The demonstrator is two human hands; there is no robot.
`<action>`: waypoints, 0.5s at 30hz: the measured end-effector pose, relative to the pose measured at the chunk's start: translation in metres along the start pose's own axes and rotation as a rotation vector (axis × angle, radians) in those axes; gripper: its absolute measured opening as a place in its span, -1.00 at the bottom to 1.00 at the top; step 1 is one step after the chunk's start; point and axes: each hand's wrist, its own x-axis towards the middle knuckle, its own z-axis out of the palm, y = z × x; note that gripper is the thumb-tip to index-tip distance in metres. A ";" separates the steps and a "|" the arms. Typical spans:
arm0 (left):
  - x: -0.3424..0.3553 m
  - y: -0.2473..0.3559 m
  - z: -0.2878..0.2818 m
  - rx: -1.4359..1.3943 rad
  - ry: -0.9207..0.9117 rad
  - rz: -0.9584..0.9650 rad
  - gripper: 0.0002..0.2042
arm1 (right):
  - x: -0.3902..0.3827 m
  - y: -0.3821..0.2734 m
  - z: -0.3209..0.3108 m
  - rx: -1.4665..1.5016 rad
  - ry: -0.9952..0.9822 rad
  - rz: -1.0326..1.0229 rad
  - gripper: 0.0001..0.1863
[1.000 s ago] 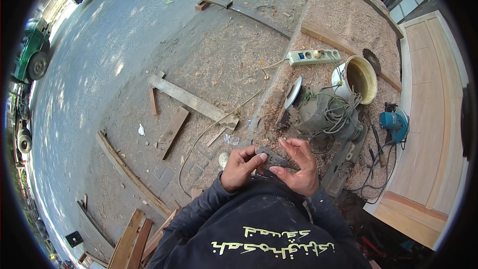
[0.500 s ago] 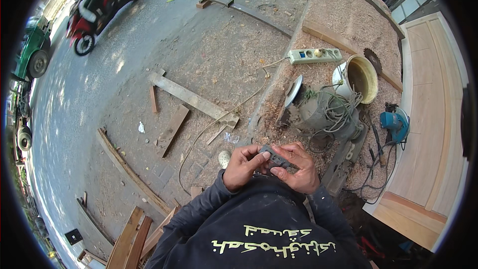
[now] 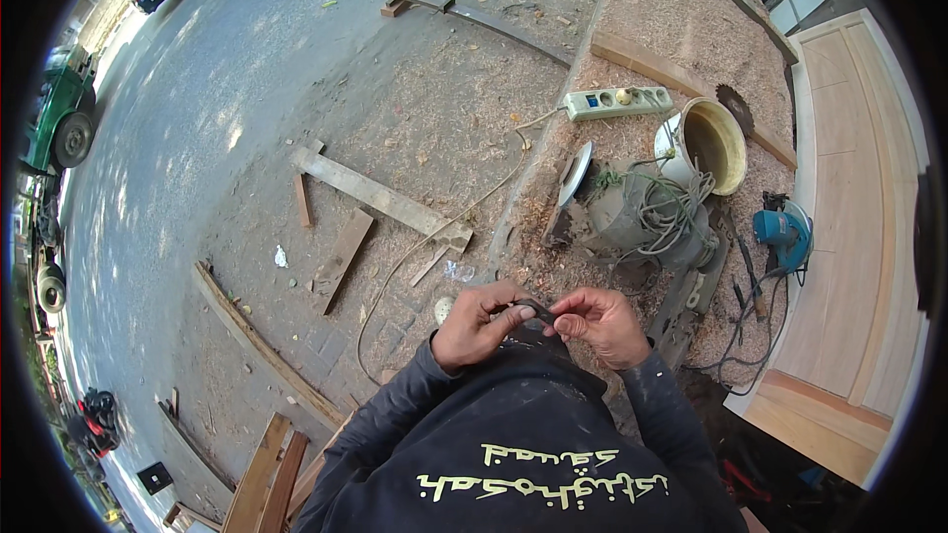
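Observation:
A small dark grey metal piece [image 3: 539,311] is held in front of my dark shirt, turned nearly edge-on, so its broad face is hidden. My left hand [image 3: 476,326] pinches one end between thumb and fingers. The thumb and fingertips of my right hand [image 3: 604,326] close on the other end. Just beyond my right hand stands a dusty grey motor [image 3: 642,222] with a coil of cord [image 3: 681,202] on top. A pale round disc [image 3: 576,174] is mounted at its left side.
A power strip [image 3: 619,104], a whitish bucket [image 3: 736,153] and a toothed saw blade [image 3: 734,109] lie beyond the motor. On the right are a blue power tool [image 3: 778,229] and a wooden door [image 3: 851,188]. Boards [image 3: 385,197] lie leftward, by the road [image 3: 148,237].
The metal piece has been tipped from showing its slotted face to edge-on. My right hand has shifted slightly right, its fingers now at the end. The passing motorbike has left its earlier place.

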 end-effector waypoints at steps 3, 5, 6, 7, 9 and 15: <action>0.004 0.006 -0.005 0.132 -0.054 0.101 -0.87 | 0.003 0.010 -0.007 0.083 -0.054 0.054 -0.73; 0.004 0.009 -0.005 0.150 -0.070 0.123 -0.87 | 0.004 0.012 -0.008 0.131 -0.075 0.060 -0.74; 0.004 0.009 -0.005 0.123 -0.079 0.128 -0.87 | 0.005 0.011 -0.007 0.171 -0.079 0.083 -0.77; 0.003 0.009 -0.005 0.096 -0.088 0.133 -0.87 | 0.005 0.010 -0.005 0.212 -0.083 0.105 -0.80; 0.003 0.007 -0.007 0.102 -0.097 0.130 -0.87 | 0.006 0.009 -0.005 0.236 -0.095 0.106 -0.80; 0.004 0.011 -0.007 0.089 -0.117 0.109 -0.87 | 0.007 0.004 -0.003 0.271 -0.095 0.135 -0.89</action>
